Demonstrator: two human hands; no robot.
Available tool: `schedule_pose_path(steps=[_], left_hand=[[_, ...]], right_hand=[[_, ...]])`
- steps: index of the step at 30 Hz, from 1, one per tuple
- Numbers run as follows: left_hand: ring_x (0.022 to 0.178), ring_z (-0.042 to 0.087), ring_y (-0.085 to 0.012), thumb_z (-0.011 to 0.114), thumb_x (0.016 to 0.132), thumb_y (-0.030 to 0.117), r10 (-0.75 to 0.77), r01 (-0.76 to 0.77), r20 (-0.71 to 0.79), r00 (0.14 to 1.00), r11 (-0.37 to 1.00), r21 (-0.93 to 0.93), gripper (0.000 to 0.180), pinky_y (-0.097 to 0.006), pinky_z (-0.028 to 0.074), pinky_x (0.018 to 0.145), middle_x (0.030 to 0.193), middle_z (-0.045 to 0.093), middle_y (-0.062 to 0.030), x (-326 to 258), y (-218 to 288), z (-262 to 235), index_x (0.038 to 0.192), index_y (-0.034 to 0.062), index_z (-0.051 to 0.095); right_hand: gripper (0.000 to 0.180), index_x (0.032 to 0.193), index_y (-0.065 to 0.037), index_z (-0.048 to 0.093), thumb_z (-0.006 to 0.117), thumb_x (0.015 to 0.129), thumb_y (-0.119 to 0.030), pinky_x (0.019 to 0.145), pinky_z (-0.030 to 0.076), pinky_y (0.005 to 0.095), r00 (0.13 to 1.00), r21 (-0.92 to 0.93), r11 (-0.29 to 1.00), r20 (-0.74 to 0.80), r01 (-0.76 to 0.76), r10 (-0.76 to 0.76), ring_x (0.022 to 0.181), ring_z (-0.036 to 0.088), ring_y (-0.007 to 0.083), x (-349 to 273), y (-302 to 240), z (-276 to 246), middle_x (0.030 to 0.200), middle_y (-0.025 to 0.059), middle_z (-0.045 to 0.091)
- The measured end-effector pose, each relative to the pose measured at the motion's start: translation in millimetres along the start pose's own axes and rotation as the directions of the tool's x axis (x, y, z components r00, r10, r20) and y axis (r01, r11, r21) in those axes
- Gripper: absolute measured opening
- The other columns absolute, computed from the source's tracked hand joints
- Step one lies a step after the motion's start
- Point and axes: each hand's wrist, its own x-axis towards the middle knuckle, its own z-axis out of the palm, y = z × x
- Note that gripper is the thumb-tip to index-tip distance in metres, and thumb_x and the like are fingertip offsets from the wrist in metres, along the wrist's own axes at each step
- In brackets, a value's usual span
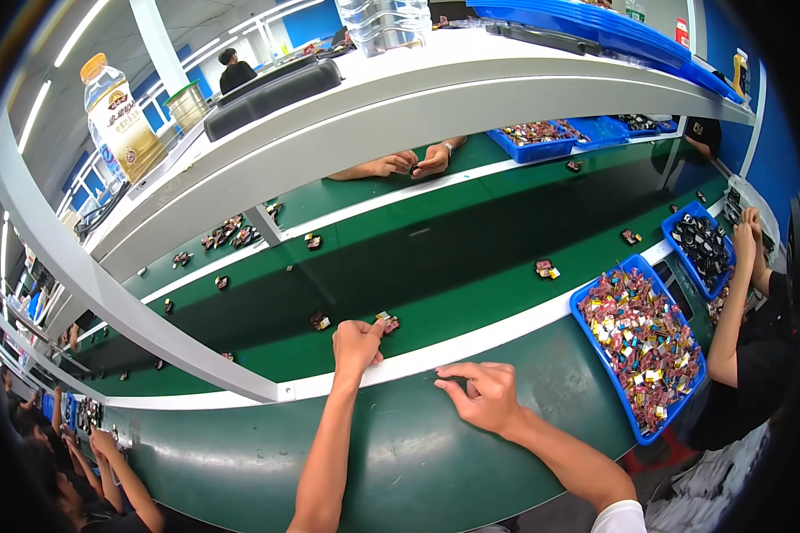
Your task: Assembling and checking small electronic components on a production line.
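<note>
Nearest: one green bench (240,453), lightly scuffed, under both forearms.

Right hand (489,395): above the bench, thumb and forefinger brought near each other and pointing left; a thin dark item seemed to show at the tips, but whether it was gripped could not be told.

Left hand (356,348): over the white rail (471,345), fingers curled in; whether they gripped anything could not be told.

Small part (388,322), reddish with a yellowish-white patch: on the green belt (471,306) at the rail's far side, just beside the left hand. A darker part (320,320) lay to its left.

Step in hand, as judged: handling of small parts one at a time at the belt's edge. A next move on the small part would call for a light fingertip pinch, clear of its neighbour.

To the right: one blue tray (606,371), heaped with red, yellow and white pieces; beyond it, a smaller blue tray (686,264) of black pieces, beside a co-worker's hand (748,233).

Farther: parts scattered along the belt; across it, another person's hands (409,164), fingers drawn together, the item between them too small to identify.
</note>
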Motion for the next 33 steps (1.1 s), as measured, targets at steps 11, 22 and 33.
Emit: schedule_pose_path(steps=[11, 22, 33], left_hand=[[0.060, 0.069, -0.0193, 0.069, 0.092, 0.019, 0.214, -0.232, -0.269, 0.939, 0.972, -0.038, 0.020, -0.034, 0.054, 0.060, 0.079, 0.073, -0.0116, 27.3, -28.2, 20.7, 0.089, -0.0013, 0.067], [0.051, 0.059, -0.0094, 0.063, 0.099, 0.010, 0.219, -0.099, 0.108, 0.970, 0.757, -0.646, 0.014, -0.020, 0.040, 0.040, 0.081, 0.068, -0.0090, -61.4, -15.6, 35.2, 0.101, -0.0046, 0.061], [0.052, 0.058, -0.0079, 0.062, 0.100, 0.010, 0.264, -0.084, 0.190, 0.946, 0.762, -0.642, 0.015, -0.021, 0.041, 0.042, 0.081, 0.068, -0.0072, -73.6, -16.7, 39.7, 0.105, -0.0039, 0.065]], right_hand=[[0.013, 0.085, -0.008, 0.073, 0.082, 0.076, -0.006, 0.043, 0.041, 0.0258, 1.000, -0.001, 1.000, 0.013, -0.005, 0.005, 0.037, 0.048, 0.0135, 1.2, -0.4, 0.0, 0.071, 0.0022, 0.073], [0.014, 0.093, 0.003, 0.066, 0.077, 0.085, 0.004, 0.051, 0.036, 0.0161, 0.781, 0.499, 0.629, 0.181, -0.596, 0.597, 0.058, 0.048, -0.0017, 1.6, 7.1, -2.2, 0.082, 0.0015, 0.070], [0.015, 0.095, 0.002, 0.065, 0.074, 0.085, 0.008, 0.049, 0.031, 0.0165, 0.814, 0.369, 0.734, 0.134, -0.570, 0.565, 0.055, 0.044, -0.0022, 3.8, 13.2, -5.5, 0.074, -0.0011, 0.064]])
